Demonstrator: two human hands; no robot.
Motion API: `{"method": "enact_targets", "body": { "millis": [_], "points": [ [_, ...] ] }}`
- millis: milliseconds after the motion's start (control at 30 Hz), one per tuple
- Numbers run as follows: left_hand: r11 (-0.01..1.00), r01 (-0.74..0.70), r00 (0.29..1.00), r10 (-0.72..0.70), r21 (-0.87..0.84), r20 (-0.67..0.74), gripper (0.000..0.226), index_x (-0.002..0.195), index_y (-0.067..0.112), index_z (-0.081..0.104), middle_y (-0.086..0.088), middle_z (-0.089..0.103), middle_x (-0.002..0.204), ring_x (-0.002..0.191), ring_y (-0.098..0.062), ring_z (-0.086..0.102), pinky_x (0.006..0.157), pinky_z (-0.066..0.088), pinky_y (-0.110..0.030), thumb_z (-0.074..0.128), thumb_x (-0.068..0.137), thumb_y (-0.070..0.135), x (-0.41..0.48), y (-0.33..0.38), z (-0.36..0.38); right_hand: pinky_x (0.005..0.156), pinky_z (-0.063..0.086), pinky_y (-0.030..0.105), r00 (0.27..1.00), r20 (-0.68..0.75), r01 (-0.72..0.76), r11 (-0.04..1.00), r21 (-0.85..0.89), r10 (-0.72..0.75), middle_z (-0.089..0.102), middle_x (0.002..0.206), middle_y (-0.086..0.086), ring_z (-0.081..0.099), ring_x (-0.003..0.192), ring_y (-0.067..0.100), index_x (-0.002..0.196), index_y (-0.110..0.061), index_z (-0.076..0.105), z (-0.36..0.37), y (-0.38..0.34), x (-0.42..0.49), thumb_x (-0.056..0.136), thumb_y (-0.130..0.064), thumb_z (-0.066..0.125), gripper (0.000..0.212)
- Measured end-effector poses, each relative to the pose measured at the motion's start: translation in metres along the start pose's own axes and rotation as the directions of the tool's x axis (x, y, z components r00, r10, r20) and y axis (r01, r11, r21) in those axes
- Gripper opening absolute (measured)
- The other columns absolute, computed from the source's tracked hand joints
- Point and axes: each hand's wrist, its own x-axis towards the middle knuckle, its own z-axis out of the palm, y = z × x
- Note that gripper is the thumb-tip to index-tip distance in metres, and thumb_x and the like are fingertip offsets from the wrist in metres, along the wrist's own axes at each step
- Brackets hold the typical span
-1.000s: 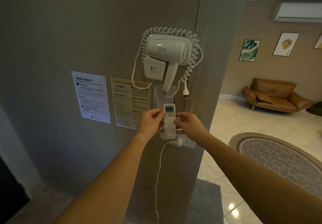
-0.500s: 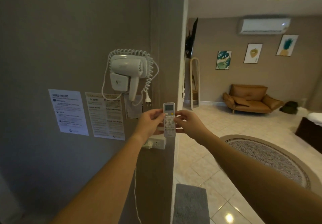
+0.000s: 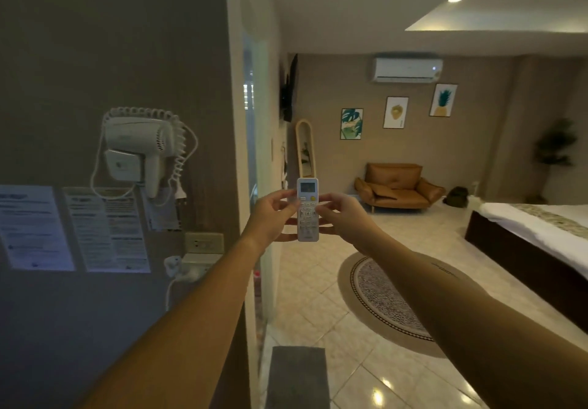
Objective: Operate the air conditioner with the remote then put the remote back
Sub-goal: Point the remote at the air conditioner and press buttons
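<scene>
A white remote (image 3: 307, 214) with a small screen and a yellow button stands upright in front of me, held by both hands. My left hand (image 3: 273, 217) grips its left side and my right hand (image 3: 342, 217) its right side, thumbs on the keypad. The white air conditioner (image 3: 406, 70) hangs high on the far wall, with a small light at its right end. The remote's wall holder (image 3: 199, 259) appears to sit by the socket on the grey wall, blurred.
A wall-mounted hair dryer (image 3: 140, 151) with coiled cord and paper notices (image 3: 105, 227) hang on the grey wall at left. Beyond are a brown sofa (image 3: 397, 189), a round rug (image 3: 381, 300), a bed (image 3: 534, 230) at right and a grey mat (image 3: 297, 377) below.
My view has swung right from the grey wall toward the room. The remote has come away from the wall in both hands and now faces the air conditioner.
</scene>
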Motion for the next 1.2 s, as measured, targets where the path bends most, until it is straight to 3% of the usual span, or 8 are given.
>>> {"method": "enact_targets", "body": {
  "millis": [167, 367, 500, 633, 967, 1200],
  "points": [
    [0.999, 0.002, 0.999, -0.001, -0.036, 0.054, 0.021, 0.120, 0.038, 0.069, 0.000, 0.078, 0.113, 0.100, -0.023, 0.077, 0.073, 0.067, -0.053, 0.066, 0.103, 0.025, -0.001, 0.013, 0.066, 0.088, 0.064, 0.050, 0.998, -0.062, 0.003, 1.000, 0.006, -0.002, 0.072, 0.113, 0.013, 0.074, 0.104, 0.026, 0.126, -0.014, 0.065, -0.062, 0.013, -0.025, 0.104, -0.014, 0.060, 0.023],
    [0.997, -0.005, 0.990, 0.016, -0.078, 0.138, 0.031, 0.134, 0.031, 0.068, 0.000, 0.079, 0.111, 0.100, -0.023, 0.077, 0.074, 0.066, -0.056, 0.065, 0.104, 0.025, -0.004, 0.026, 0.141, 0.084, 0.065, 0.052, 0.988, -0.153, -0.017, 1.000, 0.011, 0.018, 0.072, 0.114, 0.013, 0.074, 0.105, 0.027, 0.127, -0.012, 0.065, -0.131, 0.026, -0.056, 0.104, -0.014, 0.059, 0.023],
    [0.996, -0.023, 0.978, 0.040, -0.085, 0.203, 0.028, 0.130, 0.034, 0.068, -0.002, 0.078, 0.115, 0.100, -0.024, 0.077, 0.071, 0.067, -0.055, 0.064, 0.104, 0.024, -0.003, 0.036, 0.184, 0.082, 0.067, 0.048, 0.975, -0.220, -0.022, 1.000, 0.015, 0.025, 0.073, 0.111, 0.011, 0.074, 0.103, 0.025, 0.127, -0.011, 0.065, -0.170, 0.033, -0.075, 0.105, -0.011, 0.058, 0.023],
    [0.996, -0.036, 0.965, 0.057, -0.087, 0.256, 0.030, 0.132, 0.026, 0.068, -0.004, 0.077, 0.117, 0.103, -0.028, 0.077, 0.071, 0.066, -0.060, 0.066, 0.102, 0.025, 0.001, 0.044, 0.219, 0.075, 0.067, 0.039, 0.953, -0.301, -0.035, 0.999, 0.021, 0.040, 0.072, 0.108, 0.008, 0.074, 0.099, 0.021, 0.125, -0.015, 0.065, -0.201, 0.038, -0.088, 0.105, -0.010, 0.058, 0.022],
    [0.991, -0.052, 0.919, 0.096, -0.123, 0.383, 0.031, 0.132, 0.022, 0.067, -0.002, 0.076, 0.115, 0.105, -0.027, 0.076, 0.073, 0.066, -0.060, 0.068, 0.102, 0.026, 0.023, 0.060, 0.270, 0.063, 0.066, 0.031, 0.911, -0.407, -0.055, 0.998, 0.035, 0.065, 0.071, 0.105, 0.007, 0.075, 0.093, 0.016, 0.129, -0.022, 0.063, -0.251, 0.033, -0.098, 0.104, -0.007, 0.058, 0.029],
    [0.983, -0.084, 0.891, 0.146, -0.161, 0.429, 0.027, 0.126, 0.023, 0.070, -0.006, 0.077, 0.115, 0.101, -0.029, 0.078, 0.071, 0.066, -0.059, 0.071, 0.100, 0.027, 0.047, 0.076, 0.277, 0.071, 0.068, 0.039, 0.896, -0.442, -0.015, 0.998, 0.054, 0.037, 0.071, 0.112, 0.010, 0.075, 0.102, 0.022, 0.133, -0.019, 0.063, -0.266, 0.024, -0.087, 0.105, -0.006, 0.057, 0.032]
  ]
}}
